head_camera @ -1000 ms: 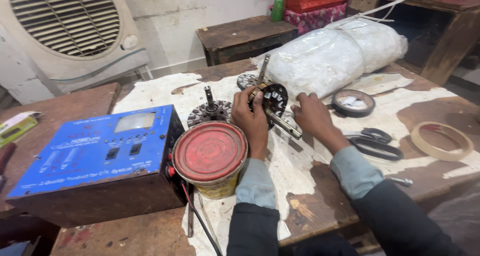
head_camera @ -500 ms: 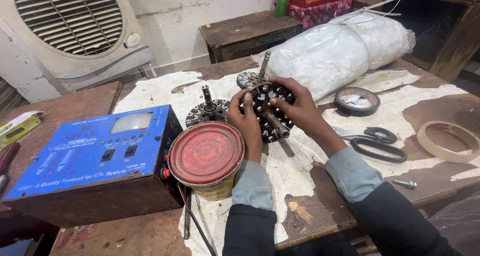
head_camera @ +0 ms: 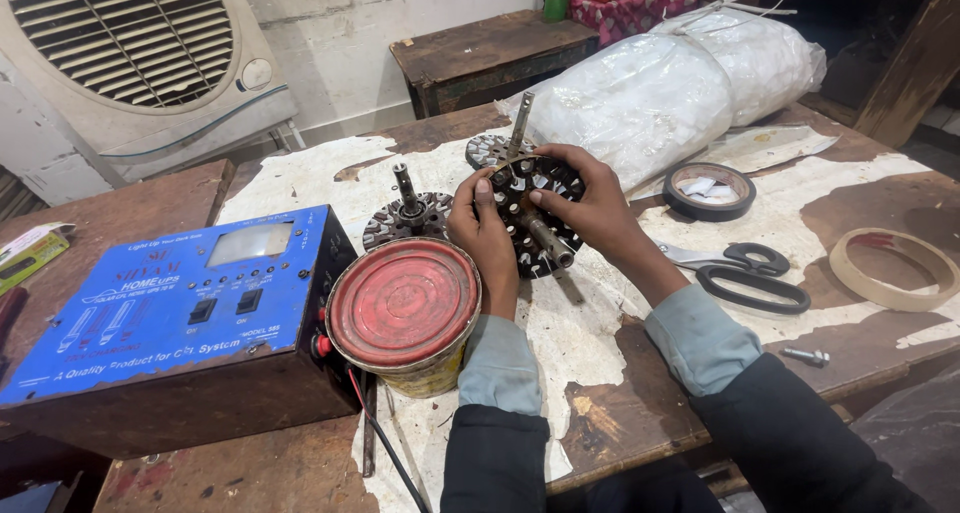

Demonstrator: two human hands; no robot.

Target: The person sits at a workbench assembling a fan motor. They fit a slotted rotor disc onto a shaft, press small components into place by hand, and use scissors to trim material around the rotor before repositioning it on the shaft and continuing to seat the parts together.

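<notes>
1. On the worn table (head_camera: 640, 413), both hands now tilt the slotted motor core (head_camera: 535, 216) up; a second ago it lay flatter.
2. Left hand (head_camera: 482, 228) and right hand (head_camera: 592, 205) curl their fingers closed around its rim, shaft (head_camera: 548, 238) pointing toward the camera.

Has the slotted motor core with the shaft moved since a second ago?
Yes. Both hands have tipped the motor core up on edge, its shaft now pointing toward the camera; earlier it lay flatter, shaft end toward the scissors. It stays right of the red-lidded can.
</notes>
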